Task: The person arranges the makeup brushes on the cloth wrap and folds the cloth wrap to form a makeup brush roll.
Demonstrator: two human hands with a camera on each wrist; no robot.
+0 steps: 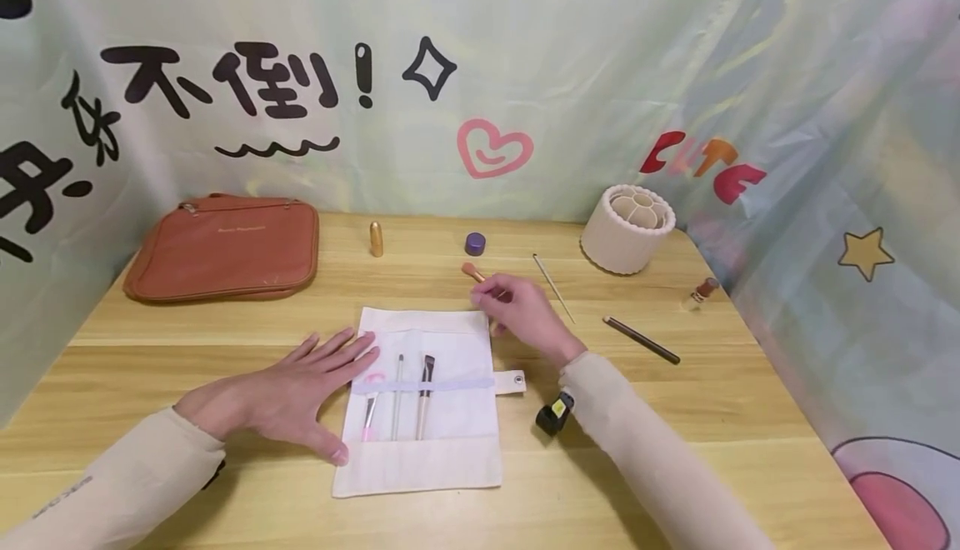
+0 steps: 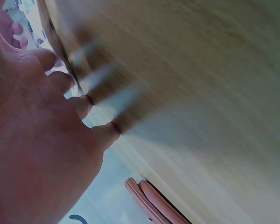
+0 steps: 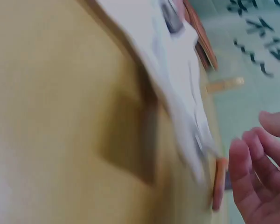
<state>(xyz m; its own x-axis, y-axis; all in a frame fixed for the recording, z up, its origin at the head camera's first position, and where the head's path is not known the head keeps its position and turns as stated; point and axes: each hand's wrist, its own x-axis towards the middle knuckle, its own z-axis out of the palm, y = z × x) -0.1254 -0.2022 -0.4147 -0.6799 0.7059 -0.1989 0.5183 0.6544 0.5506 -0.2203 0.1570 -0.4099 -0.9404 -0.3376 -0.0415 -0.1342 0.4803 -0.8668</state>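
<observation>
Cream sleeves frame the bottom of the head view; the left hand (image 1: 288, 392) lies flat with fingers straight and spread, fingertips pressing the left edge of the white brush roll (image 1: 423, 458), which lies unrolled on the wooden table (image 1: 675, 417) with 3 brushes (image 1: 397, 396) tucked under its band; the right hand (image 1: 521, 312), just past the roll's top right corner, pinches the handle of a small brush (image 1: 474, 272) with pinkish bristles; the 2 hands are apart; a brown pouch (image 1: 225, 246) lies far left, a white cylindrical holder (image 1: 628, 229) far right.
</observation>
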